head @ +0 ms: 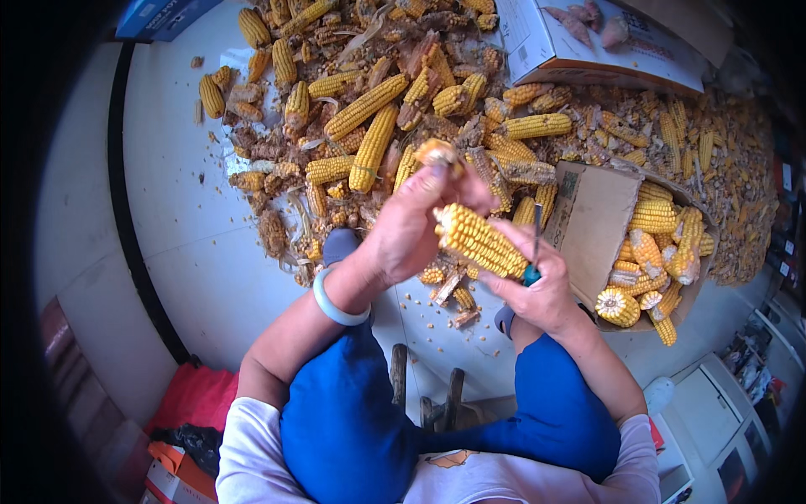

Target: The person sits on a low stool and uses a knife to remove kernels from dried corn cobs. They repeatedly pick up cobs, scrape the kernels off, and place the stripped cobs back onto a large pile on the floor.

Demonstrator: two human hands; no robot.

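Observation:
My left hand (412,214), a pale bangle on its wrist, grips a short broken end of a corn cob (436,152) and is slightly blurred. Just below it, my right hand (535,283) holds a thick ear of yellow corn (482,242), its broken end pointing up and left toward my left hand. The same right hand also grips a tool with a green handle (532,275) and a thin metal shaft (537,230), seemingly a screwdriver; its tip is too small to make out. Both hands are raised above the floor, in front of my knees.
A large heap of corn ears, cobs and husks (378,135) covers the floor ahead. An open cardboard box (582,214) at the right holds several corn pieces. A printed carton (604,44) stands behind it. Loose kernels (441,321) lie between my feet, near wooden stool legs (399,375).

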